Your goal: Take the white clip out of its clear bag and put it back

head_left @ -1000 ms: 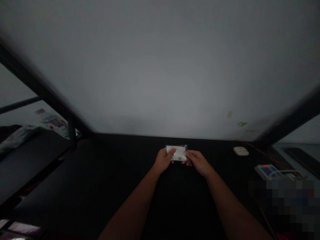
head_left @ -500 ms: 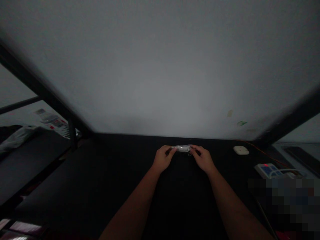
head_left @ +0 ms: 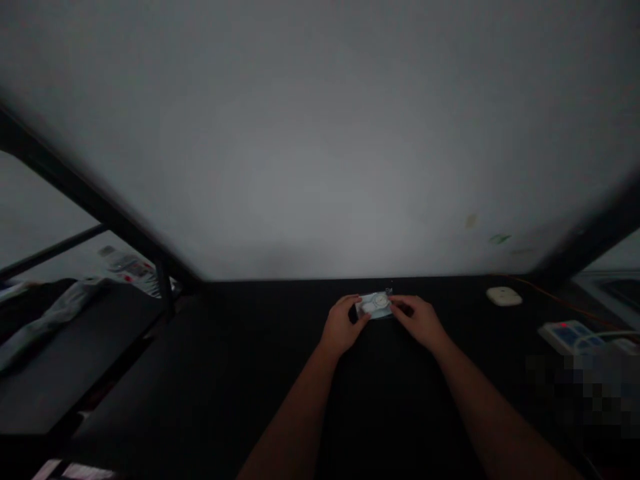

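A small, flat plastic packet (head_left: 375, 305) lies at the far side of the black tabletop, near the wall. White, rounded shapes show on or inside it, possibly a coil; the dim light hides what they are. My left hand (head_left: 343, 325) pinches the packet's left end between thumb and fingers. At the right end, the thumb and fingertips of my right hand (head_left: 419, 321) grip its edge, close to a ring-like white shape. Both forearms reach in from the bottom of the view.
A small white rounded case (head_left: 504, 296) sits on the right of the black tabletop (head_left: 225, 373). Nearer stands a power strip (head_left: 570, 332) with a red light and cables. A dark metal frame post (head_left: 163, 287) rises at left, beside printed plastic bags (head_left: 133, 270).
The packet has turned from a narrow, edge-on strip to showing its broad pale face. Both hands still hold its ends. The whole view has shifted slightly.
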`<state>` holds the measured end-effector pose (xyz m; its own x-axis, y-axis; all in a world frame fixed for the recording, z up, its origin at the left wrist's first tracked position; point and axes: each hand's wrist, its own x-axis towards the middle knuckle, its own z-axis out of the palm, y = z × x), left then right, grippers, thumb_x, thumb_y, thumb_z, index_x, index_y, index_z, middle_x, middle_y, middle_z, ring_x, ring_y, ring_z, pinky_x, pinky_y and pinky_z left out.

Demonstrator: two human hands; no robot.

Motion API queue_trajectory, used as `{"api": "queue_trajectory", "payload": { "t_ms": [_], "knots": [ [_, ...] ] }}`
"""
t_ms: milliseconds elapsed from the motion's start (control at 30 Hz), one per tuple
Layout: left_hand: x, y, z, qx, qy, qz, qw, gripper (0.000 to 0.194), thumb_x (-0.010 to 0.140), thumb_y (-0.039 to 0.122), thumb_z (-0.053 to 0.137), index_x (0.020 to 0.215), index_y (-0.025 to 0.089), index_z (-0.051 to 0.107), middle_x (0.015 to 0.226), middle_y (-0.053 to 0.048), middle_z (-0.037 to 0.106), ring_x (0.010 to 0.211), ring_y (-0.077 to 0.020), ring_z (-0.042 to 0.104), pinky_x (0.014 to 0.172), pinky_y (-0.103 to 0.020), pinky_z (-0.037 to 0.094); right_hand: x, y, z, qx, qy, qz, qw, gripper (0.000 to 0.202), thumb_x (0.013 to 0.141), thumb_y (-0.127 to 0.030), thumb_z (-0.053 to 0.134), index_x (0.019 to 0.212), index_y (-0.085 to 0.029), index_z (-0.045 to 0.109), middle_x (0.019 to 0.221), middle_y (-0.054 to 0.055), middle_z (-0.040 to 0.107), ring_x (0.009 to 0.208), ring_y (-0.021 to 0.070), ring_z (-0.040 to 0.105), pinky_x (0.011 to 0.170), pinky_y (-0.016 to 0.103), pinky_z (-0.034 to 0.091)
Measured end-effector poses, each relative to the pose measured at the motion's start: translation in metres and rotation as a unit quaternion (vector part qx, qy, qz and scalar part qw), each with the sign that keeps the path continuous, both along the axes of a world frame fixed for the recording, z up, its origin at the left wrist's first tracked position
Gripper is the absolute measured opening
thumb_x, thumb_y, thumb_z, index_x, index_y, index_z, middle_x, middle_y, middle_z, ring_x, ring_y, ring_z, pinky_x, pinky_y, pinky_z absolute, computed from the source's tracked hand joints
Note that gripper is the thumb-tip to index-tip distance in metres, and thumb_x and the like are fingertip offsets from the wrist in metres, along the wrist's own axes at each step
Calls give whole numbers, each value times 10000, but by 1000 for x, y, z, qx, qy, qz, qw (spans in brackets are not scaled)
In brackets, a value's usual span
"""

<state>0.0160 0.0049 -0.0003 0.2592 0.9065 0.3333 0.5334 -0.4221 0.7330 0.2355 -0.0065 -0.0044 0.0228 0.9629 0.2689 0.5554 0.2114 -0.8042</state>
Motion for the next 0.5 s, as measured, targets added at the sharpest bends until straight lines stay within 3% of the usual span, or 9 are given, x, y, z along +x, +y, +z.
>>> {"api": "queue_trajectory", "payload": {
  "t_ms": [233, 500],
  "knots": [
    [-3, 1, -2, -3, -3, 12, 1000, 384, 761, 206, 767, 1133, 213, 669, 1189, -100, 699, 1151, -271, 635, 1046, -485, 465, 0, 1, 3, 5, -23, 9, 1000, 244, 812, -358, 617, 984, -270, 766, 820, 57, 725, 791, 252, 643, 782, 399, 501],
    [-3, 4, -5, 12, -64, 62, 996, 366, 754, 256, 776, 1090, 186, 652, 1141, -100, 659, 1076, -250, 654, 889, -403, 556, -1, -1, 3, -22, 87, -55, 994, 461, 796, -503, 645, 1160, -221, 666, 829, 51, 698, 721, 222, 618, 738, 385, 514]
  ]
}}
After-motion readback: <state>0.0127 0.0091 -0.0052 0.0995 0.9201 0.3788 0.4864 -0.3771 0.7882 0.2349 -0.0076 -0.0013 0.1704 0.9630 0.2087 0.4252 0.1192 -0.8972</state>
